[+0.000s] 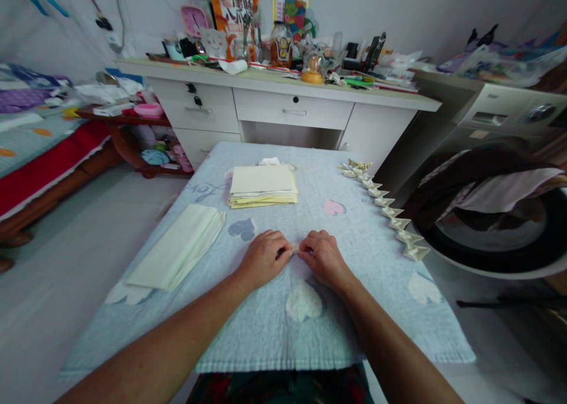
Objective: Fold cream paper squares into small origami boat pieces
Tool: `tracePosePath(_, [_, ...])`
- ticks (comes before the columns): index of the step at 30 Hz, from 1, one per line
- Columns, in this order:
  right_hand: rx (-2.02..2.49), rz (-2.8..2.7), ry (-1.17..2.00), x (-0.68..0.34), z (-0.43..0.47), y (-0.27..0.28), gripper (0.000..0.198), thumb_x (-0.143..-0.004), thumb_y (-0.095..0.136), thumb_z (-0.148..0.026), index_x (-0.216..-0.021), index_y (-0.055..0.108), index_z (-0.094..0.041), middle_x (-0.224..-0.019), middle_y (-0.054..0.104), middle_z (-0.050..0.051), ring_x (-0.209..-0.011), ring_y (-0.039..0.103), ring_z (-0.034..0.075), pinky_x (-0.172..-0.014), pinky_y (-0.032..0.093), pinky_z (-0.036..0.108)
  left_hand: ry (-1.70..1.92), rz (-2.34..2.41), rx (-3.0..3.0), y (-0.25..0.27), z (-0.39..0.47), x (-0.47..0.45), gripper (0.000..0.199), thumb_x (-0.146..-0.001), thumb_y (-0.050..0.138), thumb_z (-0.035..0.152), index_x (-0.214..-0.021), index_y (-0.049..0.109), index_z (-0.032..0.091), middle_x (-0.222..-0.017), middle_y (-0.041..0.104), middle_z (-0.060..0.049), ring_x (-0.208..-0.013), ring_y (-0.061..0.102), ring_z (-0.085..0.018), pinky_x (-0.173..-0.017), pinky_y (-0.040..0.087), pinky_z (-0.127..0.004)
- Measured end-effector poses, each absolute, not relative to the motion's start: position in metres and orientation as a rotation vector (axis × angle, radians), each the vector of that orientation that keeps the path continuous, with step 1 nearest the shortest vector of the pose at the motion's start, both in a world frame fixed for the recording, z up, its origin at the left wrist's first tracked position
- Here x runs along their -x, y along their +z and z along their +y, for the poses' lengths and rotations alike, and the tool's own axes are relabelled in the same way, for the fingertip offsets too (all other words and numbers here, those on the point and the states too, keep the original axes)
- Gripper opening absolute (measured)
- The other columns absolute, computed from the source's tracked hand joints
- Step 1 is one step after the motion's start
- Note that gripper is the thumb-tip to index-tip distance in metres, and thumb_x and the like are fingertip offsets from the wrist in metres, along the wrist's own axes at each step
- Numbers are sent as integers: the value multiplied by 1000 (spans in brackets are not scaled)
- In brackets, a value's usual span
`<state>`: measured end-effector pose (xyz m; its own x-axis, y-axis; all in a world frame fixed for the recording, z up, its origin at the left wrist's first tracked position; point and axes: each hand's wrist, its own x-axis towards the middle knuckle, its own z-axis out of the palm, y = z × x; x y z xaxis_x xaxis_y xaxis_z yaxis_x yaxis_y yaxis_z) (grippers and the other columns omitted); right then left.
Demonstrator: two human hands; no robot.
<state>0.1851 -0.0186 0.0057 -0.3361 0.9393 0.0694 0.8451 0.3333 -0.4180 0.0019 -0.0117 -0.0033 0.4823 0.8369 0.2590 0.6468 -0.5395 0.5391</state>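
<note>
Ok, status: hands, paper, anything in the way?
Left hand and right hand pinching small paper piece between them. Paper stack ahead, apart from hands. Nothing apparently blocking.

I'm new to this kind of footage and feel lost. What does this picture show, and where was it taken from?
No machine here: these are a person's bare left hand and right hand, seen by a camera worn on the head, looking forward and down. Their fingertips pinch a small pale piece, apparently paper. On the cloth-covered table lie a stack of cream and yellow sheets, pale sheets to the left, and a row of folded pieces along the right.
</note>
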Motion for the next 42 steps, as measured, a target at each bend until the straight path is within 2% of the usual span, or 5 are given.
tracePosePath(8, [1579,-2265,500,-188,-19,6,13,-87,59,-25,-78,66,-19,-84,63,3,-83,50,17,-74,28,28,695,1315,-2389,-2,-13,-4,14,-85,56,20,-74,64,19,-79,61,-3,-82,54,-18,-76,40,-32])
tracePosePath(29, [1806,-2275,389,-176,-13,6,17,-86,55,-29,-75,63,-18,-83,65,6,-83,52,20,-69,27,30,646,1591,-2335,-6,-12,-5,13,-79,64,32,-70,62,22,-87,59,-2,-91,50,-22,-83,30,-39])
tracePosePath(34, [1793,-2198,434,-177,-12,4,10,-83,61,-28,-85,60,-19,-85,64,4,-81,52,19,-69,27,29,669,1671,-2299,-7,-13,-7,10,-77,67,33,-78,63,23,-89,58,-2,-93,47,-24,-84,30,-40])
tracePosePath(37, [1784,-2152,467,-177,-12,3,15,-81,63,-27,-92,59,-18,-88,64,4,-83,52,19,-72,28,29,664,1654,-2290,-8,-12,-7,8,-78,66,32,-80,64,25,-91,58,-2,-94,47,-24,-85,29,-40])
tracePosePath(42, [1772,-2183,468,-177,-13,2,10,-84,60,-28,-88,63,-20,-91,62,5,-88,51,20,-74,27,31,678,1562,-2320,-9,-11,-5,5,-79,65,29,-83,65,25,-93,60,-2,-96,47,-24,-88,27,-41])
